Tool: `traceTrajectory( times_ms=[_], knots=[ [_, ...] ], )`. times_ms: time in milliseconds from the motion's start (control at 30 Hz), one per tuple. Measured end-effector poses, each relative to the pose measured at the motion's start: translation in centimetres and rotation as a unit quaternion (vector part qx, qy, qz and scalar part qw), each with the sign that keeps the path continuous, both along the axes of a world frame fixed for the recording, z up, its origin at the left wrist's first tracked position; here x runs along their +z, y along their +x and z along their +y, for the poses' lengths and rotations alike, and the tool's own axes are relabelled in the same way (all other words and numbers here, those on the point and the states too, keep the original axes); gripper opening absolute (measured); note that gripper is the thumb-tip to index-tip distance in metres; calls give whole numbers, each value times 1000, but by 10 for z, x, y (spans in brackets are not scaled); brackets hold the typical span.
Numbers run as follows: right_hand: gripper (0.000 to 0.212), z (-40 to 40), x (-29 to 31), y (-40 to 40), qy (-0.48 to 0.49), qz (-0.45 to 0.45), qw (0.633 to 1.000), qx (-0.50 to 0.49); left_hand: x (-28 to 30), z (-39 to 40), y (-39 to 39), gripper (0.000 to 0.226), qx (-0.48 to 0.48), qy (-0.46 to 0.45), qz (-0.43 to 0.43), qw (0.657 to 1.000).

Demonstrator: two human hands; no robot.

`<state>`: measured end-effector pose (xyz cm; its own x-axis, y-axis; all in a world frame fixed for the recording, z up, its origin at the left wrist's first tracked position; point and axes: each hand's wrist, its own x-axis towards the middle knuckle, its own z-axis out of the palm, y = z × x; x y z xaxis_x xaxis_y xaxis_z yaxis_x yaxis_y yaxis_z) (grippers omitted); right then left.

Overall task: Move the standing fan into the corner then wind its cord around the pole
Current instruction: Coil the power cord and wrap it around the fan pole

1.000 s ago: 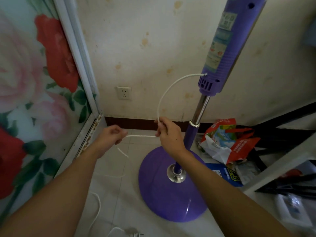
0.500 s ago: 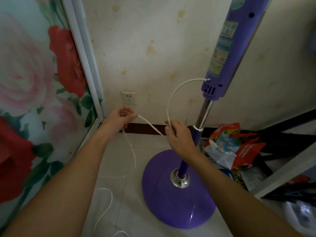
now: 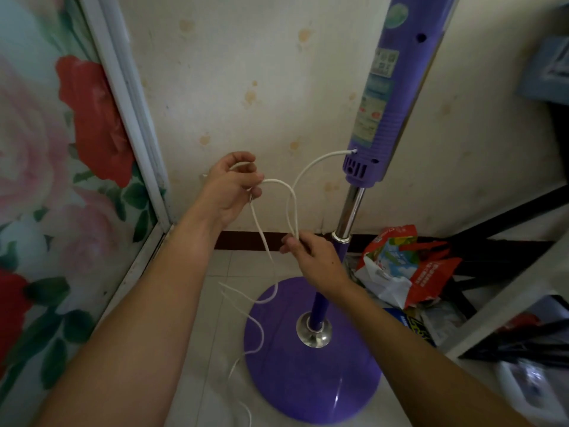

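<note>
The fan's round base (image 3: 311,377) is glossy purple plastic; the pole (image 3: 349,208) above it is polished chrome metal, as is the collar (image 3: 314,329) at its foot. The cord (image 3: 261,238) looks matt white. The wall (image 3: 246,72) is stained, dull plaster; the floor (image 3: 209,396) smooth pale tile

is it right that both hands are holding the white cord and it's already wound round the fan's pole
Not quite. In the head view both the left hand and right hand do hold the white cord, but it is looped between them, left of the pole, not wound round it.
</note>
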<state>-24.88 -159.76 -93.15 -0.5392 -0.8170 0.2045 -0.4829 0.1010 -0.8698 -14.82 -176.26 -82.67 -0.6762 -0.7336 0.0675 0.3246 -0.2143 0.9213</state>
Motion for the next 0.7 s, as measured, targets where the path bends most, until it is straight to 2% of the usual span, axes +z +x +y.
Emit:
traceTrajectory(
  times_ms=[133,267,367,467,500,567,600,633,700],
  knots=[
    [28,-4,6,3,29,-69,995,62,-3,-2,-4,41,28,46,52,997],
    [28,-8,12,9,53,-95,990,91,-5,-1,-9,42,36,77,84,993],
    [26,-8,16,10,71,-78,989,101,-10,-3,-8,39,36,55,75,995],
    [26,-7,16,9,75,-56,993,75,-27,-9,6,23,-6,20,42,999],
    [27,-7,16,8,73,-54,994,67,-38,-10,14,18,-42,13,10,999],
    [30,-7,17,9,72,-56,994,61,-72,-12,37,34,-122,-18,-138,983],
    [32,-7,18,10,71,-59,994,60,-91,-10,50,41,-169,-42,-239,955],
    [34,-8,19,11,70,-64,994,63,-110,-8,62,44,-217,-68,-337,914],
    [37,-9,20,14,65,-75,992,72,-138,-4,82,50,-293,-120,-486,814]
  ],
)
